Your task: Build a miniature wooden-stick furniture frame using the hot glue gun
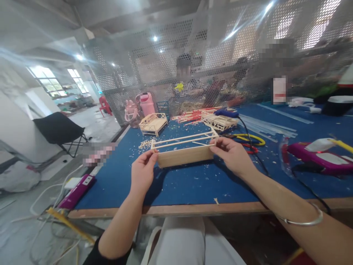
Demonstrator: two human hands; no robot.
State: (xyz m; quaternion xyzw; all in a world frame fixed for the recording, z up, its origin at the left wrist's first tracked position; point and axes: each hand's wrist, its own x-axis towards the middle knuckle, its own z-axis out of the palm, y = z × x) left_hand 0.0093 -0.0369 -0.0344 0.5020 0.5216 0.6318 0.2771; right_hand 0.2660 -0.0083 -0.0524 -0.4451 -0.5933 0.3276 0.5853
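I hold a small wooden model frame (184,155) above the blue table (193,184). It has a flat board side facing me and thin stick rails on top. My left hand (142,172) pinches its left end, fingers closed. Gripping the right end is my right hand (233,154), thumb and fingers at the upper corner. A silver bangle (303,221) sits on my right forearm.
A finished wooden bed model (153,123) and another stick frame (219,121) stand farther back, with loose sticks (190,117). Yellow-handled pliers (248,139), a blue glue gun (227,113) and a pink tool (317,158) lie to the right. People sit behind a mesh screen (193,66).
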